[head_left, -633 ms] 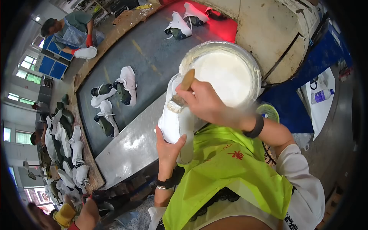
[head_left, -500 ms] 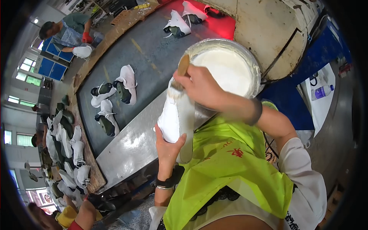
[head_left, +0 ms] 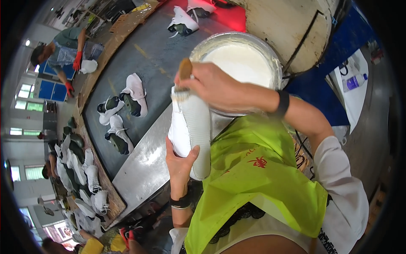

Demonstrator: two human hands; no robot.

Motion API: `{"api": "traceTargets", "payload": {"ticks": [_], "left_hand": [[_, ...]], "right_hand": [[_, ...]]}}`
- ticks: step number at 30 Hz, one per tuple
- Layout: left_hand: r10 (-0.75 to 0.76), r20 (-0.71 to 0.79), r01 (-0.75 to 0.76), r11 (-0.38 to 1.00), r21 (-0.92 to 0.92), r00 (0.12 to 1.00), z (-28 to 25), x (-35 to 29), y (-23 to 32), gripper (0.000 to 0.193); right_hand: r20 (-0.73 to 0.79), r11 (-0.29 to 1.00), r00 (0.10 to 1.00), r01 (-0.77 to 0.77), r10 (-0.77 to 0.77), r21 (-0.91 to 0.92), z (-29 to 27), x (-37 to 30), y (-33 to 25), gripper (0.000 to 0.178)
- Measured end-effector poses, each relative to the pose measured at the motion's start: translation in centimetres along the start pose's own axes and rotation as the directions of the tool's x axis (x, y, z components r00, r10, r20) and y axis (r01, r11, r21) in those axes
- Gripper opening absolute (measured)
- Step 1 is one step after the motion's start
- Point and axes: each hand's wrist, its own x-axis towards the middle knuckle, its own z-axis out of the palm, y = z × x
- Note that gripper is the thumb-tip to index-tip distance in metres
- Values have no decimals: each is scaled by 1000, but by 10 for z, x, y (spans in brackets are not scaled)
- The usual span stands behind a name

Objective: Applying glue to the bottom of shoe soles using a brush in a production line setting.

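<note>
A white shoe [head_left: 182,125] is tilted up in front of me, a ribbed sole-like strip along its right side. My left hand [head_left: 179,164] grips its lower end, thumb on the right side and fingers on the left. My right hand [head_left: 213,84] is closed round the wooden handle of a brush [head_left: 185,70]. The bristles press on the shoe's upper end, beside a yellowish band across it. Just behind my right wrist stands a round metal basin [head_left: 277,63] of creamy white liquid [head_left: 243,63]. Its near rim is partly behind my forearm.
Several white shoes with dark green inserts [head_left: 134,95] lie on a dark belt [head_left: 156,72], edged by a metal ledge [head_left: 141,169] near me. A shoe pile [head_left: 80,169] fills the left side. A person in red gloves [head_left: 63,51] works beyond the belt. A bottle [head_left: 354,82] lies at right.
My right hand and the brush have shifted left across the shoe's upper end. The shoe is turned more upright. The gloved person's hands have moved apart. The whole view has shifted slightly.
</note>
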Motion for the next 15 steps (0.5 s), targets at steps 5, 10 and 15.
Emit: {"api": "traceTargets", "payload": {"ticks": [5, 10, 15], "left_hand": [[-45, 22, 46, 995, -92, 999, -3, -3, 15, 87], [-133, 95, 160, 913, -377, 986, -10, 1, 10, 69], [-111, 57, 124, 917, -379, 992, -23, 3, 15, 70]], "right_hand": [[-172, 985, 983, 31, -60, -171, -4, 4, 24, 21], [-370, 968, 895, -221, 249, 119, 20, -47, 43, 18], [-248, 996, 969, 40, -19, 79, 27, -71, 23, 19]]}}
